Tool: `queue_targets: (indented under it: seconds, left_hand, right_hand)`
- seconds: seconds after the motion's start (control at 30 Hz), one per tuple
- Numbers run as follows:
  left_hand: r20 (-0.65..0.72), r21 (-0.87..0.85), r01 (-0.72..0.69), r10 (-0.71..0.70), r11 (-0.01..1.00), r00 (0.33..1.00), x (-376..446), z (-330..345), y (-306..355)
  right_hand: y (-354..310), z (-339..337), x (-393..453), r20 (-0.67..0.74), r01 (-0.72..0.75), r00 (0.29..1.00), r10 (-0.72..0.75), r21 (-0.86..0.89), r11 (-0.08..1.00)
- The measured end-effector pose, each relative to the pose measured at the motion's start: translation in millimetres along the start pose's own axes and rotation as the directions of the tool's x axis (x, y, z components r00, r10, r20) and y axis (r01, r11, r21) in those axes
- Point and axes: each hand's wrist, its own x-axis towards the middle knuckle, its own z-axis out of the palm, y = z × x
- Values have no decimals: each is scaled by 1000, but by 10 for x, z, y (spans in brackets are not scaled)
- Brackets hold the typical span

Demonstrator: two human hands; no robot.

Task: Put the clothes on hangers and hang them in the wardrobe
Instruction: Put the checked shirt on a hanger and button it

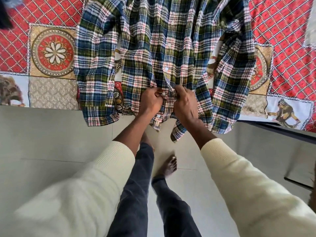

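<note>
Plaid shirt (136, 53), just one, lies spread on the patterned bedspread (51, 52), its hem hanging over the bed's edge. Left hand (150, 100) pinches the button placket, right hand (185, 101) pinches the opposite edge right beside it, both arms stretched forward in cream sleeves (239, 177).
</note>
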Motion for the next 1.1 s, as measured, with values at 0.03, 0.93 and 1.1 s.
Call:
queue_targets:
  seconds: [0.03, 0.93, 1.1]
  left_hand:
    - [-6, 3, 10, -10, 1000, 1000, 16, 19, -8]
    - [92, -158, 153, -140, 975, 986, 51, -167, 31]
    - [65, -326, 186, -175, 927, 982, -35, -254, 2]
  right_hand:
    - [6, 0, 4, -2, 8, 1000, -8, 14, 1000]
    - [-167, -62, 195, 451, -678, 735, 506, 466, 569]
    - [-159, -86, 179, 672, -820, 572, 471, 494, 290]
